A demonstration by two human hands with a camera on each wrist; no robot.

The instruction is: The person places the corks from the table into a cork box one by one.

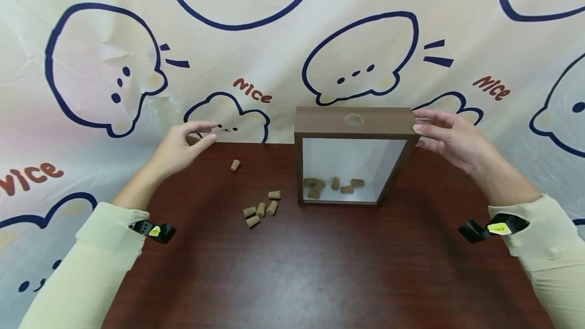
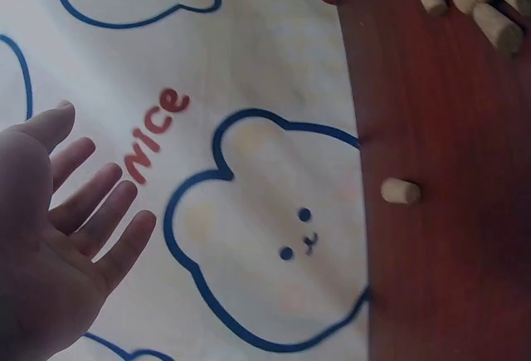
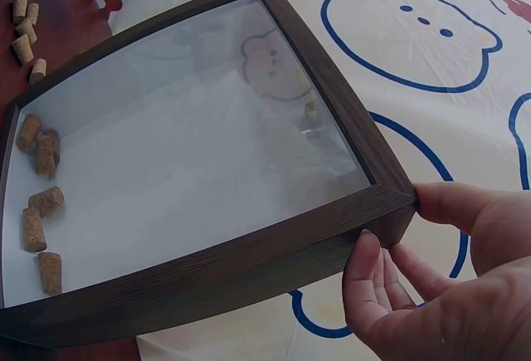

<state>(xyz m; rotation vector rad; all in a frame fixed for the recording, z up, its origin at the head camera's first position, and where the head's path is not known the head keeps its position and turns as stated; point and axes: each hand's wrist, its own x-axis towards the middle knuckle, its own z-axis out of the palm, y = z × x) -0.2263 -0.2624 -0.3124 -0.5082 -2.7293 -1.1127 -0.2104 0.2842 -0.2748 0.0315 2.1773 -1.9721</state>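
A brown wooden frame box (image 1: 354, 122) with a clear front and a round hole in its top stands on the table. Several corks (image 3: 33, 228) lie inside along its bottom. My right hand (image 1: 457, 138) grips the box's upper right corner, thumb on one side and fingers on the other. To the left, my left hand (image 1: 180, 149) hovers in the air with loosely bent fingers; its palm looks bare in the left wrist view. Closest to that hand, a single cork (image 2: 401, 191) lies on the table. Between hand and box sits a group of several corks (image 1: 261, 209).
A dark red-brown table (image 1: 292, 268) spreads beneath everything. Behind its far edge hangs a pale cloth (image 1: 274, 65) with blue cartoon outlines and red lettering. Straps with small black devices circle both wrists, over light sleeves (image 1: 96, 253).
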